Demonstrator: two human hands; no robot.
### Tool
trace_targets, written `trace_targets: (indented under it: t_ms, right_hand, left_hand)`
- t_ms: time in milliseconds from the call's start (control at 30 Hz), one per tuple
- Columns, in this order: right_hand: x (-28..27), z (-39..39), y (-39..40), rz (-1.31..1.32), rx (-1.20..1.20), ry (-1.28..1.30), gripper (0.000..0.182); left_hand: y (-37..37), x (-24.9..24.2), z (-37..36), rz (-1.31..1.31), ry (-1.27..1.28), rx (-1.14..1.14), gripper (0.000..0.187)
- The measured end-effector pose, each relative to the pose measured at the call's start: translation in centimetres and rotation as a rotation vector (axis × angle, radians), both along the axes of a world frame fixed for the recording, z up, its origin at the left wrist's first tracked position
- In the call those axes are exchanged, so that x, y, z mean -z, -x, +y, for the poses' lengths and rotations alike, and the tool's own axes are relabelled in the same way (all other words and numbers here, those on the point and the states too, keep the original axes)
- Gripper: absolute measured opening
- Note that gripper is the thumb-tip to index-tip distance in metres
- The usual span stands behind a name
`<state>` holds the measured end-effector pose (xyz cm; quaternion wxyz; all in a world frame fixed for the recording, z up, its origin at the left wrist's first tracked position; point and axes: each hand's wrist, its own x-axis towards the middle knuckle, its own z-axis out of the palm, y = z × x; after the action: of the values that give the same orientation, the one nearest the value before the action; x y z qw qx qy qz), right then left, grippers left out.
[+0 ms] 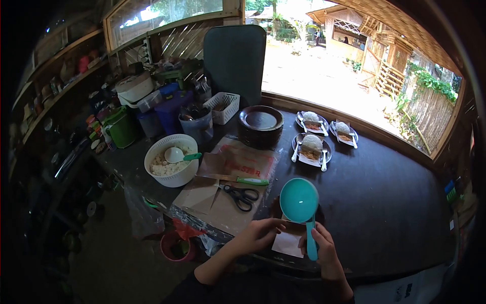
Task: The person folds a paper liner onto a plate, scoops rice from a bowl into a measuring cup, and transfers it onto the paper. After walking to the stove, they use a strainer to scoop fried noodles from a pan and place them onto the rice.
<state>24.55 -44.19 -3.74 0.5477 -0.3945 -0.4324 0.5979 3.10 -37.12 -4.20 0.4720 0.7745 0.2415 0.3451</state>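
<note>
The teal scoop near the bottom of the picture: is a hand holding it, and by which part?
Yes. The right hand holds the teal scoop by the lower end of its handle, bowl up. The left hand touches the paper sheet beneath it.

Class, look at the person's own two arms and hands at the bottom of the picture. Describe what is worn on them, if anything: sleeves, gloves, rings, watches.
Both hands are bare: no gloves on the left hand or the right hand. No ring, watch or bracelet shows on either. The forearms are uncovered too. Dark cloth at the bottom edge may be clothing; it is too dim to tell whether it is sleeves.
</note>
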Motion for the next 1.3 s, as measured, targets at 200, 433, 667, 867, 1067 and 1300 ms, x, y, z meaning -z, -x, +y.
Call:
trace_targets:
  t_ms: [200,433,667,867,1067,1300]
  right_hand:
    - [-1.2,1.3,6.1,0.050,-0.142,0.105,0.039]
    - [-1.7,4.9,18.3,0.000,-0.161,0.031,0.038]
    - [-3.6,9.2,29.0,-0.120,-0.168,-0.060,0.034]
    - [-5.3,13.2,34.2,-0.183,-0.144,-0.092,0.041]
    - [-4.4,17.7,35.1,-0.484,-0.263,-0.324,0.068]
    - [-6.2,20.1,36.6,-0.517,-0.319,0.013,0.057]
  left_hand:
    - [4.5,0.1,0.3,-0.143,0.111,0.053,0.040]
    - [15.5,-2.8,1.9,-0.131,0.228,0.086,0.046]
    - [25.7,-4.7,4.2,-0.083,0.166,-0.009,0.053]
    - [28.6,-2.2,7.0,-0.367,0.288,-0.118,0.054]
    - [30.8,-3.0,9.7,-0.355,0.333,-0.179,0.053]
    - [31.9,-3.1,12.2,-0.098,0.292,-0.456,0.042]
